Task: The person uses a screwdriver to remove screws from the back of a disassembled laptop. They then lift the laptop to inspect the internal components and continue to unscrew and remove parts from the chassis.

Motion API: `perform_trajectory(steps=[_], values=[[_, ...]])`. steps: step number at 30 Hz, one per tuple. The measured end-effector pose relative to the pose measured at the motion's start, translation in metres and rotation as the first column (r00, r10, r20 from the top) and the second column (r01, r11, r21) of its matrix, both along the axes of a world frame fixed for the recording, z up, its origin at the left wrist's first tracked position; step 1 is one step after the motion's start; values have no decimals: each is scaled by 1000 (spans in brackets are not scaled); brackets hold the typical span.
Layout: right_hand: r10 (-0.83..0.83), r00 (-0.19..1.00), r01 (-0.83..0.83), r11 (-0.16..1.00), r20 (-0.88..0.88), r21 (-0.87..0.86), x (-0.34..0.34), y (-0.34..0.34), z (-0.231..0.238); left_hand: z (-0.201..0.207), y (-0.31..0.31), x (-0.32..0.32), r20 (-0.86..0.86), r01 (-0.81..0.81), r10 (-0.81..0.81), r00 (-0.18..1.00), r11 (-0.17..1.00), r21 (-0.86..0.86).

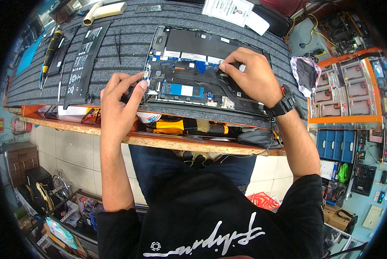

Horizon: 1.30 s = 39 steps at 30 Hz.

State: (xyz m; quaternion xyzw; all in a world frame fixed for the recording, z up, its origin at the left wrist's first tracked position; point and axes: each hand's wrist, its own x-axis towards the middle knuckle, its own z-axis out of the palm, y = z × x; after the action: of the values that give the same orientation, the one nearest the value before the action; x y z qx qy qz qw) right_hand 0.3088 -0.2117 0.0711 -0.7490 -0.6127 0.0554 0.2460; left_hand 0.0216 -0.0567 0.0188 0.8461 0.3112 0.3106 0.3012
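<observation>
A: What are the hands doing?

B: The right hand (249,75) has its fingertips pinched on a dark part inside the open laptop (202,73), right of its middle. The left hand (120,103) is curled at the laptop's near left corner, thumb pressed to the edge; whether it grips anything, I cannot tell. A black watch (283,105) is on the right wrist.

A: Where does the laptop lie?

B: On a grey ribbed mat (128,39) over a wooden bench (167,140), in front of the person.

A: How does it look?

B: Its bottom cover is off. A dark board shows with a copper-dark heat pipe, a blue memory strip near the front and a black empty bay at the far side.

A: And around it?

B: A long black battery (83,60) and a screwdriver (49,54) lie on the mat to the left. Orange shelves (344,118) with parts trays stand right. Tiled floor lies below.
</observation>
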Motion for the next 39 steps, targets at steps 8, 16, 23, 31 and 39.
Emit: perform_trajectory(steps=[8,16,23,31,39], values=[[-53,998,53,999,-35,-2,-2,-1,-1,-1,0,0,2,-1,1,1000,1000,10],[-26,999,28,998,-28,59,-1,-1,-4,-3,1,0,48,-7,8,999,1000,-28],[322,935,-317,947,148,-55,19,-3,7,-2,0,0,0,-20,20,1000,999,-41],[406,896,-399,914,182,-72,26,-2,9,10,-9,-1,-146,30,-16,989,995,93],[199,979,-200,980,49,8,18,3,-4,3,-7,0,-215,84,-36,976,972,219]])
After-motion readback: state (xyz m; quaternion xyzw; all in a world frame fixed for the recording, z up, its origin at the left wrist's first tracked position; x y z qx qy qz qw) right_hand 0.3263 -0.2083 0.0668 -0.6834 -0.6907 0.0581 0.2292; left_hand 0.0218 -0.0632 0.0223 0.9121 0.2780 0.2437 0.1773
